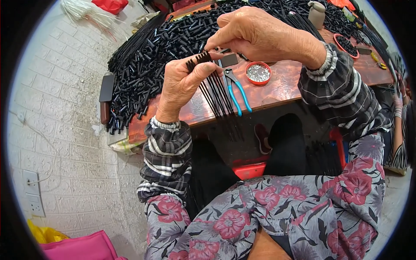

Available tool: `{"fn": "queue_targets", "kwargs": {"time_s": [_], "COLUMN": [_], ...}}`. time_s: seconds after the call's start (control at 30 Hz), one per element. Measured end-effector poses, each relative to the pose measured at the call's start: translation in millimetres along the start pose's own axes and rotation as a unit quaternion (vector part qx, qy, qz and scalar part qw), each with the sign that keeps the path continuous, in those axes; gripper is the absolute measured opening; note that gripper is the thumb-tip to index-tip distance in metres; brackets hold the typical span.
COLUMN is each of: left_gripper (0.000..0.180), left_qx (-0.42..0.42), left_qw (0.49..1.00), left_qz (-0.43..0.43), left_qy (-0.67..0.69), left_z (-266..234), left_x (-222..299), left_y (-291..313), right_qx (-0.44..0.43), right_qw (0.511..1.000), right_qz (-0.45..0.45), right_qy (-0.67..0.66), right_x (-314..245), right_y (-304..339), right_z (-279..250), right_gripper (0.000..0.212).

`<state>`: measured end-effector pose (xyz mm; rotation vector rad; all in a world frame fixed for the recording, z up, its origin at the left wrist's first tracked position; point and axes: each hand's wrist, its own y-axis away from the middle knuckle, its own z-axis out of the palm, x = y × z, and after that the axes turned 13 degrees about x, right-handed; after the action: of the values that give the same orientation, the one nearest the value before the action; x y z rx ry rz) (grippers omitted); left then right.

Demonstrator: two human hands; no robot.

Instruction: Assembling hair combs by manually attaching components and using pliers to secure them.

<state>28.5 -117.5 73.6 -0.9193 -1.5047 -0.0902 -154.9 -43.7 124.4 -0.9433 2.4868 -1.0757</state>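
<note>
A fan of thin black rods or cords (220,99) hangs down from my left hand (178,86), gripped near its upper ends between thumb and fingers. My right hand (262,37) is raised over it, thumb and forefinger pinched together at the tip of the bundle. Whatever lies between those fingertips is too small to make out. Just behind the hanging rods, a pair of pliers with blue handles (239,96) rests on the table. To their right stands a small red dish (258,83) of silver metal bits. A dark flat block (229,60) lies beyond the pliers.
Short black tubes (160,52) are heaped over the back and left of the reddish wooden table (184,117). A grey bottle (316,16) stands far right, near a red dish (357,56) of black pieces. A white brick-patterned wall (73,117) borders the left. Another person's arm (398,121) shows at right.
</note>
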Motion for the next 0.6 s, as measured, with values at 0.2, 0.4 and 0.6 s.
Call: {"fn": "queue_targets", "kwargs": {"time_s": [0.2, 0.4, 0.6], "left_gripper": [0.024, 0.024, 0.024], "left_qx": [0.004, -0.005, -0.012], "left_qw": [1.0, 1.0, 0.999], "left_qz": [0.006, 0.009, 0.011], "left_qy": [0.004, -0.019, -0.031], "left_z": [1, 0, 2], "left_x": [-2, 0, -1], "left_y": [-1, -2, -6], "right_qx": [0.139, 0.082, 0.075], "right_qw": [0.983, 0.994, 0.992], "right_qz": [-0.062, -0.036, -0.016], "right_qy": [-0.103, -0.069, -0.101], "right_x": [14, 13, 15], "right_y": [-20, -20, -19], "right_z": [-9, -9, -11], "right_gripper": [0.012, 0.009, 0.009]}}
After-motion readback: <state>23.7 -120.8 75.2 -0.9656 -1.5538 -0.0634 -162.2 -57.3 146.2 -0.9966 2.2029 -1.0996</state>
